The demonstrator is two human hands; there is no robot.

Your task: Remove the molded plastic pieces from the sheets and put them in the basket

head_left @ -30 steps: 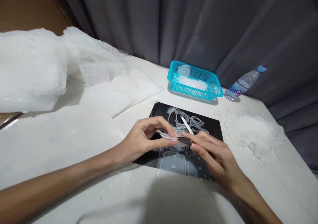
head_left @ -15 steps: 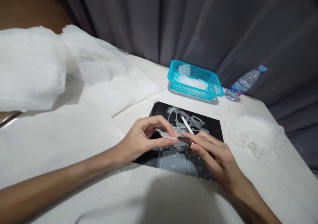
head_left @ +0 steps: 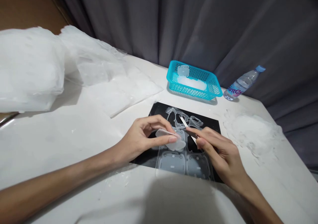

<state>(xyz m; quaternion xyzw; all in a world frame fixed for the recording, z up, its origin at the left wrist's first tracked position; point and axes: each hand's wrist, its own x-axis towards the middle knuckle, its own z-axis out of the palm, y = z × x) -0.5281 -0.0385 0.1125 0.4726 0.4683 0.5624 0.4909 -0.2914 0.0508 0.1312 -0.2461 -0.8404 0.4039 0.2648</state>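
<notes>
Between the thumb and fingers of my left hand [head_left: 146, 134] is a thin translucent plastic piece [head_left: 175, 145], tilted over the mat. My right hand [head_left: 218, 148] grips a small knife [head_left: 191, 133], its dark blade pointing left, a little apart from the piece. Beneath both hands lies a black mat [head_left: 144, 156]. On it rests a clear sheet of moulded plastic pieces [head_left: 171, 162], partly covered by my hands. Toward the mat's far side are a tangle of clear plastic scrap [head_left: 171, 111] and a narrow white strip [head_left: 184, 121].
Behind the mat stands a turquoise basket [head_left: 193, 93] holding translucent pieces, with a water bottle [head_left: 239, 85] beside it. A heap of clear scraps [head_left: 255, 131] lies at the right. Large plastic bags [head_left: 29, 68] and a flat white packet [head_left: 124, 91] occupy the left.
My right hand has drawn the knife slightly right, away from the plastic piece. The piece in my left hand has turned, so more of its face shows.
</notes>
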